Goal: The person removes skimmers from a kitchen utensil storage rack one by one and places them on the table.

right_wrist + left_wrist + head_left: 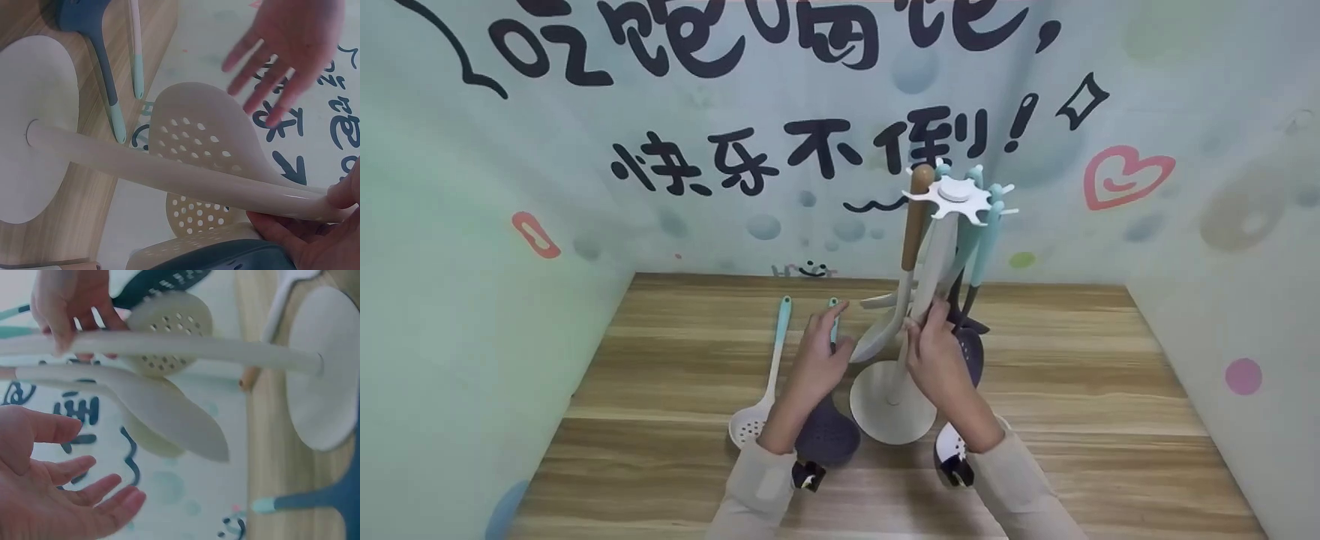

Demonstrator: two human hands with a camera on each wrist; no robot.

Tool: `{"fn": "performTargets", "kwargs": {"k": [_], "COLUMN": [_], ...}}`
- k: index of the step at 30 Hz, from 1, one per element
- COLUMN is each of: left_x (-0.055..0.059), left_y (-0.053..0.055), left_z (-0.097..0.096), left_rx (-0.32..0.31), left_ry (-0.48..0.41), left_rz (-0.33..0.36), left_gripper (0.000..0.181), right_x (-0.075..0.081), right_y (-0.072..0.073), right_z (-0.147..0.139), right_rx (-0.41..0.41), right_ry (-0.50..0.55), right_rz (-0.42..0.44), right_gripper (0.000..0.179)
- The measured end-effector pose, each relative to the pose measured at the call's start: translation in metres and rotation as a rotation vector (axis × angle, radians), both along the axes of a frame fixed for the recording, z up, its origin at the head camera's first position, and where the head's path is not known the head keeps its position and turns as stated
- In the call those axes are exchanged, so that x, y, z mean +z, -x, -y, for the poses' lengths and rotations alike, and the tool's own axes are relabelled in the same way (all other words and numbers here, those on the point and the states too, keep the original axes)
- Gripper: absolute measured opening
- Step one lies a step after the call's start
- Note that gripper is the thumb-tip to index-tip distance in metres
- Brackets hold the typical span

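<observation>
Rectangular wood-grain tabletop: I log tan with darker brown streaks running left edge to right edge. Tall round-based utensil stand, off-white; hanging from it I see a pale-grey spoon with brown handle, and other utensils with light-turquoise handles. Toward the surface's left edge, long-handled skimmer: white, dotted with holes, turquoise grip. Beside it, broad-headed navy utensil, turquoise-tipped. Fabric-like backdrop: pale blue-green, black lettering, coral heart outline, bubble spots. Both sleeves beige.
</observation>
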State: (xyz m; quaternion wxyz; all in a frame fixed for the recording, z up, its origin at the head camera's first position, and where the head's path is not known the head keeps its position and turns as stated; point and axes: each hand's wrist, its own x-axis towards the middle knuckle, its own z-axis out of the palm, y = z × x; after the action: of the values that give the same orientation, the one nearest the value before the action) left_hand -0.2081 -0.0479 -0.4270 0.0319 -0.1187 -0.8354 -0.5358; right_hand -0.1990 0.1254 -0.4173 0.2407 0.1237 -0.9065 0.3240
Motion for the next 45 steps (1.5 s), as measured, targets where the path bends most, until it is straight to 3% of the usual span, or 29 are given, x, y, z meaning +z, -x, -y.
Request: {"fn": "performTargets", "kwargs": {"k": [8, 19, 24, 33, 45], "left_x": [0.015, 0.029, 0.035, 0.043, 0.043], "left_y": [0.001, 0.007, 0.011, 0.017, 0.015], "left_z": [-0.022, -0.044, -0.051, -0.058, -0.057], "left_rx": [-0.126, -0.203, -0.210, -0.210, -0.123], "left_ry": [-0.123, -0.177, -0.183, -0.293, -0.296], "left_rz": [-0.090, -0.196, -0.232, -0.279, -0.289], "left_gripper": [0.048, 0.057, 0.061, 0.060, 0.039], "right_x": [-0.001, 0.001, 0.001, -0.001, -0.002], "right_y": [0.000, 0.001, 0.001, 0.000, 0.001], "right_z": [0.000, -0.001, -0.001, 0.000, -0.001], "right_rx": [-0.009, 0.006, 0.003, 0.006, 0.001], "right_ry": [-0.011, -0.010, -0.005, -0.004, -0.025], "right_rz": [0.013, -0.008, -0.011, -0.023, -0.067], "right_gripper": [0.039, 0.037, 0.038, 0.037, 0.036]}}
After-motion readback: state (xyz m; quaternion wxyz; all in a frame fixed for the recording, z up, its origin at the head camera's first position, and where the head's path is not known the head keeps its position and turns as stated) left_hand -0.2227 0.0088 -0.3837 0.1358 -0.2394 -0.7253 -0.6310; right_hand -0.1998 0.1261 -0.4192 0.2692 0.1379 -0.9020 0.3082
